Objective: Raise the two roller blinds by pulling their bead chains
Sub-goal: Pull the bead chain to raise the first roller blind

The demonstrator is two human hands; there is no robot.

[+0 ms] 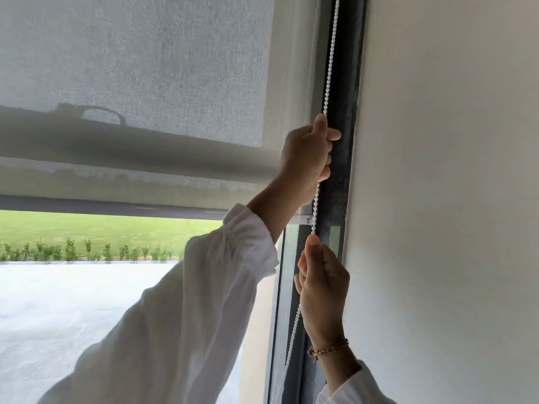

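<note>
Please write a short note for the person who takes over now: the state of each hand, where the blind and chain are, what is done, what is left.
Left hand: closed on the bead chain, higher up.
Right hand: pinching the same chain lower down, near the wall.
Blind: partly raised; its bottom bar hangs above the lawn view, with open glass below.
Done: this blind is part of the way up.
Left: finish raising it. A second blind is not in view, so its state is unknown.

One roller blind; one bead chain; two hands, left hand and right hand; one bracelet.
</note>
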